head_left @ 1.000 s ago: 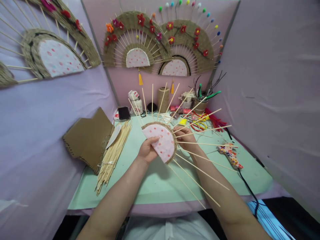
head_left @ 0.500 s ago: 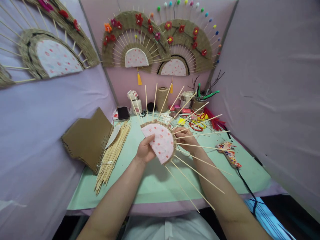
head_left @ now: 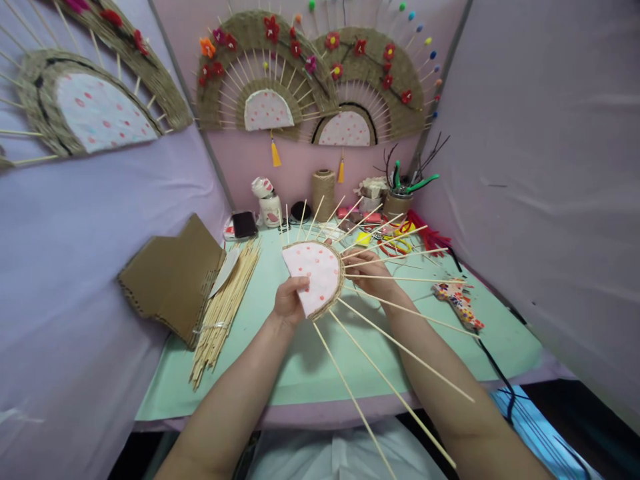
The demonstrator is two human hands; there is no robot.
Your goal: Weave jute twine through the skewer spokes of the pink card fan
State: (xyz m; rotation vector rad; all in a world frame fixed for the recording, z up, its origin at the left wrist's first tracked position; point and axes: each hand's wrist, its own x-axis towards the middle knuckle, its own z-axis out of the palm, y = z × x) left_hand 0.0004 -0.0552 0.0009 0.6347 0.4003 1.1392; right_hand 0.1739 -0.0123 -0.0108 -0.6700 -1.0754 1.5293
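Observation:
A half-round fan (head_left: 320, 267) covered in white paper with red dots is held up above the table. Brown twine (head_left: 341, 273) wraps its curved edge, and several thin bamboo sticks (head_left: 400, 333) radiate from it. My left hand (head_left: 291, 298) grips the flat side, thumb on the dotted face, its other fingers hidden behind. At the curved edge, partly behind the sticks, my right hand (head_left: 367, 272) has its fingers bent together on the twine; a loose pale strand loops below it. The fingertips are partly covered by the sticks.
A bundle of bamboo sticks (head_left: 225, 313) and cardboard (head_left: 173, 277) lie at left. A twine spool (head_left: 324, 195), jars, scissors (head_left: 395, 247) and green-handled pliers (head_left: 423, 185) are at the back. A patterned glue gun (head_left: 459, 303) with a black cord lies right. Finished fans (head_left: 265, 73) hang behind.
The fan has tilted, its upper sticks leaning away and its lower sticks reaching closer to me. Both hands stay on it, the right shifted slightly left. The camera view has shifted slightly.

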